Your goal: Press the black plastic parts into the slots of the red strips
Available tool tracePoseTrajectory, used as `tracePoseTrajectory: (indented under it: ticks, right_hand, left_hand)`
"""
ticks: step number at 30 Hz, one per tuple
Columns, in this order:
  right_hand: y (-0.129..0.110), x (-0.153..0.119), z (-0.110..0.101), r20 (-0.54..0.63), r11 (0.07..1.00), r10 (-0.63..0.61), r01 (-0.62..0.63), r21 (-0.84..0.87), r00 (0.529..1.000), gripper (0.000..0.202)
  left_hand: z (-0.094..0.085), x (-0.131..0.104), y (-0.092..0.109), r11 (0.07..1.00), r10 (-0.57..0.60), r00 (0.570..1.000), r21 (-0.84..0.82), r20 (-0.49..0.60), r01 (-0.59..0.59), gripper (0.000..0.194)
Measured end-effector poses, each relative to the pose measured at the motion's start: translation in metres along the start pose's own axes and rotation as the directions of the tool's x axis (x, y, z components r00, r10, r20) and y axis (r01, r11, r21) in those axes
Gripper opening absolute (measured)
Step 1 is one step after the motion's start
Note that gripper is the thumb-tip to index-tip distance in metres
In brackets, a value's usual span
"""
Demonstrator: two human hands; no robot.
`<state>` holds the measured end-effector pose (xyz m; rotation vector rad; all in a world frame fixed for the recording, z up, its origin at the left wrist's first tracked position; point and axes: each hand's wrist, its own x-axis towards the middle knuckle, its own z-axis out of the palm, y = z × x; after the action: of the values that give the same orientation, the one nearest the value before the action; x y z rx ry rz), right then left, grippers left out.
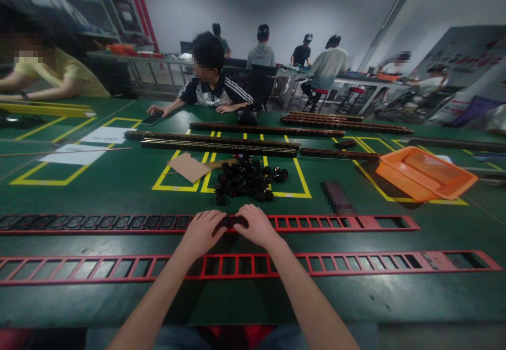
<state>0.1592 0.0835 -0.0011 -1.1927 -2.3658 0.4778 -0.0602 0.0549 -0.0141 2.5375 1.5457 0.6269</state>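
My left hand (204, 230) and my right hand (255, 225) meet over the farther red slotted strip (290, 223). Between them is a small black part (229, 222), gripped from both sides by bent fingers. Left of my hands, the slots of this strip carry a row of square black inserts (124, 222); to the right, several slots show the green table through them. A second red slotted strip (247, 265) lies nearer to me, under my forearms. Just beyond my hands is a loose pile of small black parts (247, 181).
An orange tray (425, 176) sits at the right. A brown cardboard piece (188, 167) lies left of the pile. Long dark strips (219, 144) cross the table behind it. Opposite me, a person (211, 81) leans on the table; others work farther back.
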Motion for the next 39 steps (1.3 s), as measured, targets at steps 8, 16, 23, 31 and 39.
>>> tracePoseTrajectory:
  ticks: [8, 16, 23, 31, 39]
  right_hand:
    - [-0.001, -0.001, 0.000, -0.013, 1.000, -0.003, 0.002, -0.020, 1.000, 0.024]
    - [0.001, -0.001, 0.000, 0.001, 1.000, -0.006, 0.006, 0.006, 1.000, 0.027]
    - [0.000, -0.001, -0.002, -0.004, 0.999, 0.014, -0.014, 0.039, 1.000, 0.025]
    - [0.000, -0.001, -0.004, 0.002, 0.998, 0.034, -0.034, 0.057, 0.999, 0.024]
    - [0.001, 0.000, -0.004, -0.014, 0.997, 0.046, -0.045, 0.062, 0.999, 0.019]
  left_hand:
    - [-0.001, 0.002, 0.003, 1.000, -0.004, 1.000, 0.010, -0.029, 0.004, 0.030]
    - [-0.009, 0.041, -0.009, 0.984, -0.134, 0.979, 0.099, -0.154, 0.150, 0.031]
    - [0.007, 0.060, -0.016, 0.954, -0.289, 0.956, 0.071, -0.053, 0.292, 0.029]
    - [0.011, 0.053, -0.015, 0.935, -0.344, 0.935, 0.063, -0.081, 0.349, 0.024]
    - [0.005, 0.050, -0.003, 0.993, -0.059, 0.952, -0.119, -0.302, 0.024, 0.030]
